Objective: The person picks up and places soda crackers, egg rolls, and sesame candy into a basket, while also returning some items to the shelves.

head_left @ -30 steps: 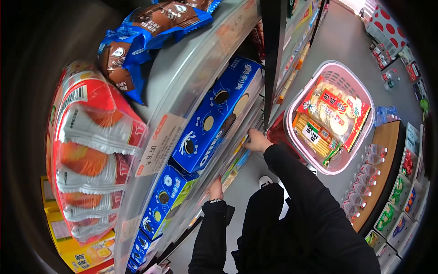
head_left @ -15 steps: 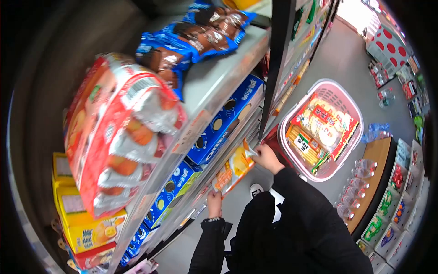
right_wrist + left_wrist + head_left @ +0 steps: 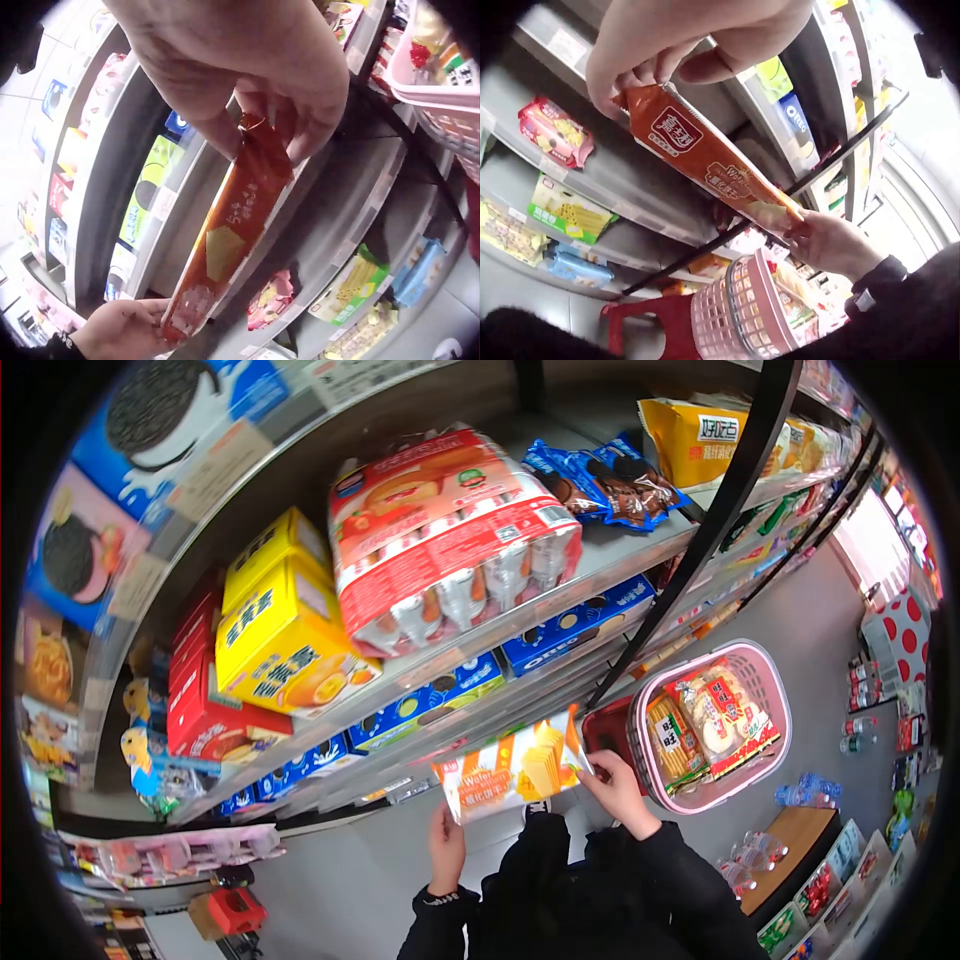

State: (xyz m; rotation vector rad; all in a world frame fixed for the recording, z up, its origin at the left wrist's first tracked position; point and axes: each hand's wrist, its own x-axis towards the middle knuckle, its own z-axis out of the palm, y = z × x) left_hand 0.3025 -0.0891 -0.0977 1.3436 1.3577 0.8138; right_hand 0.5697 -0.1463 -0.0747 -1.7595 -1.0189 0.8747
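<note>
Both hands hold an orange and white wafer packet (image 3: 508, 772) out in front of the shelves. My left hand (image 3: 446, 847) pinches its left end, and the wafer packet (image 3: 705, 161) runs away from those fingers in the left wrist view. My right hand (image 3: 613, 788) pinches the right end; the wafer packet (image 3: 225, 247) hangs from it in the right wrist view. A pink shopping basket (image 3: 770, 690) with several snack packs stands on the floor to the right.
Shelves (image 3: 600, 565) rise ahead with blue Oreo boxes (image 3: 575, 622), yellow boxes (image 3: 285, 630) and a red multipack (image 3: 450, 530). A black upright post (image 3: 700, 540) crosses the shelves. A red stool (image 3: 608, 730) sits by the basket. Bottles and goods (image 3: 820, 860) line the right aisle.
The wafer packet has come off the low shelf and now sits level between both hands, clear of the shelves. The head view has tilted up to show more shelving.
</note>
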